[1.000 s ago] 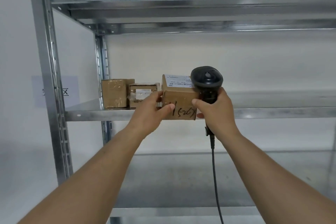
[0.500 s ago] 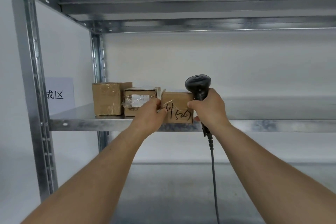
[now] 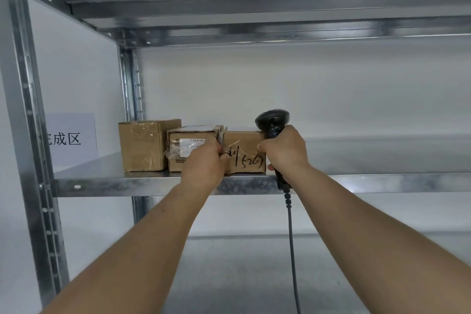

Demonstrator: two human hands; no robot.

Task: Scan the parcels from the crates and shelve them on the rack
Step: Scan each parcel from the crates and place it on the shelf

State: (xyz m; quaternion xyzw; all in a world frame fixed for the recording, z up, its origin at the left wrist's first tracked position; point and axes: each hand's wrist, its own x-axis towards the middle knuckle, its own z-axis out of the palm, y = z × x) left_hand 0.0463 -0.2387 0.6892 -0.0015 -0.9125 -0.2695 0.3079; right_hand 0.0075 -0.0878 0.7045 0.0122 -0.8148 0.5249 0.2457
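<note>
Now seating the marked parcel (image 3: 245, 151) on the rack shelf (image 3: 142, 183), third in the row.
Small taped carton, I judge it light and stiff; best held by the side faces. Left hand (image 3: 205, 162) grips its left edge; right hand (image 3: 285, 151) is wrapped round the barcode scanner (image 3: 272, 121), touching the right edge.

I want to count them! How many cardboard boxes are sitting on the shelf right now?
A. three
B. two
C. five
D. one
A: three boxes stand in a row on the shelf, the tall taped box at the left, the labelled box in the middle, and the handwritten box at the right.
</note>
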